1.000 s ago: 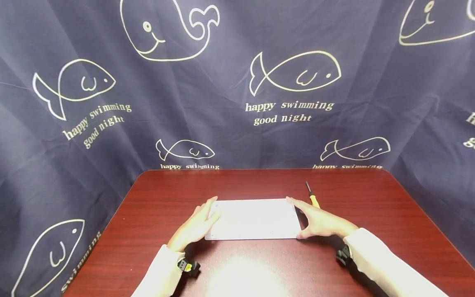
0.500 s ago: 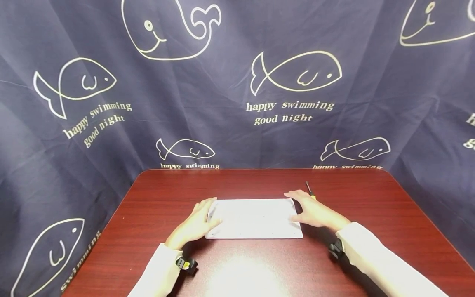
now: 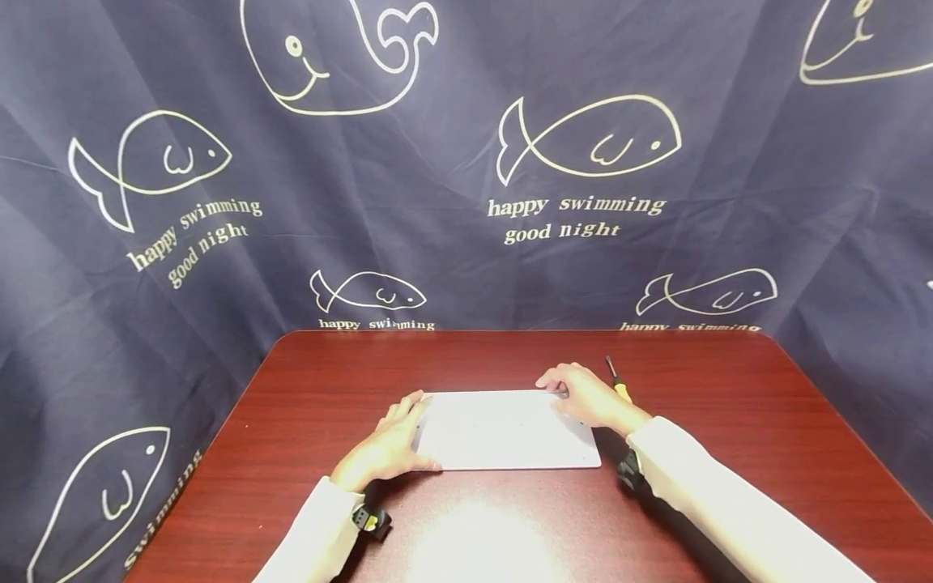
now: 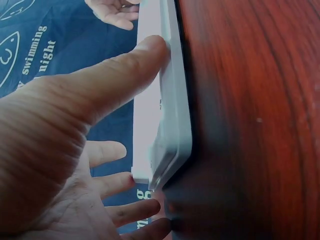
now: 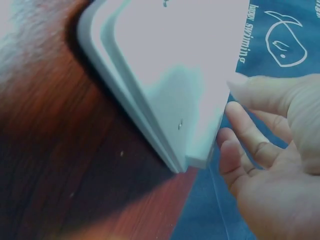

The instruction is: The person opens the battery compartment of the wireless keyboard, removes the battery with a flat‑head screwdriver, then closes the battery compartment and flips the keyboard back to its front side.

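A flat white rectangular panel (image 3: 496, 437), resembling the underside of a keyboard, lies on the table. Small screws show on its face (image 5: 165, 60) in the right wrist view, and a raised strip runs along its far side. My left hand (image 3: 386, 449) spans its left end, thumb against the near side and fingers spread out past the end, as the left wrist view shows. At the far edge, right of the middle, my right hand (image 3: 583, 397) pinches the panel, thumb at the rim and fingers bent behind it.
A screwdriver (image 3: 619, 384) with a yellow and black handle lies just behind my right hand. The reddish-brown table (image 3: 350, 364) ends at a dark blue curtain (image 3: 466, 275) with fish drawings. Both wrists carry small black cameras.
My right hand has left the panel's right end and moved left along its far edge. My left thumb has slid down to the near left corner. The panel has shifted slightly right.
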### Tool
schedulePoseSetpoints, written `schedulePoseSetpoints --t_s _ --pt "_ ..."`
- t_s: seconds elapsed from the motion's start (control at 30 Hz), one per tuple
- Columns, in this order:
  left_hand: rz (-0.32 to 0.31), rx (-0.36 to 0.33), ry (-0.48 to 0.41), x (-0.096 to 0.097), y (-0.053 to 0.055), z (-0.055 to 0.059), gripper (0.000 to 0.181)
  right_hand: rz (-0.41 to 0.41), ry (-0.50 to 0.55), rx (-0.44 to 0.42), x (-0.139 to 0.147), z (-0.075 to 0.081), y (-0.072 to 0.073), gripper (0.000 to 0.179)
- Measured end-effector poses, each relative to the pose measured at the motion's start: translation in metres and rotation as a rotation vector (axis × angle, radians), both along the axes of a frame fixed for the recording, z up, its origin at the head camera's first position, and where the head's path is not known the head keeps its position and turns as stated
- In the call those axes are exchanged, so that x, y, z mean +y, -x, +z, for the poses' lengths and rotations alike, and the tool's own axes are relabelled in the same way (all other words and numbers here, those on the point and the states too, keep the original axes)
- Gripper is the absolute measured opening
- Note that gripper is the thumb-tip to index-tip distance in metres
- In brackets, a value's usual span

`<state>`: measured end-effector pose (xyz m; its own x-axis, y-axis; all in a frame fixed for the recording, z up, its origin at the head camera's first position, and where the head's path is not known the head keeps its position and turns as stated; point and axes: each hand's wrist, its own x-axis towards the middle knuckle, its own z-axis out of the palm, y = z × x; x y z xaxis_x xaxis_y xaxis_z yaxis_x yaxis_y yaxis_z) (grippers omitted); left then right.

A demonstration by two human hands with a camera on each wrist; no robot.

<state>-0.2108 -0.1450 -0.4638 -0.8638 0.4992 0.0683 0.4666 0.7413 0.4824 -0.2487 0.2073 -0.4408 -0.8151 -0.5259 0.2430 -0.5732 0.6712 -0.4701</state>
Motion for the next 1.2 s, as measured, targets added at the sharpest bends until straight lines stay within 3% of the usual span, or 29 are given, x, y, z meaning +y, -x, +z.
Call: schedulePoseSetpoints --t_s 0.37,0.67,0.83,1.2 --pt "0.012 -0.035 0.02 -0.001 0.001 0.003 0.103 -0.104 0.014 -0.068 -0.008 0.003 0.005 0.029" --pt "0.024 -0.043 0.0 -0.001 0.002 0.0 0.103 -0.043 -0.02 -0.112 -0.007 0.006 0.01 0.028" --pt "0.023 -0.04 -0.003 -0.001 0.003 0.0 0.103 -0.07 -0.021 -0.144 -0.007 0.008 0.013 0.025" --pt "0.017 -0.039 -0.006 -0.001 0.001 0.002 0.103 -0.078 0.027 -0.079 -0.005 0.01 0.023 0.016"
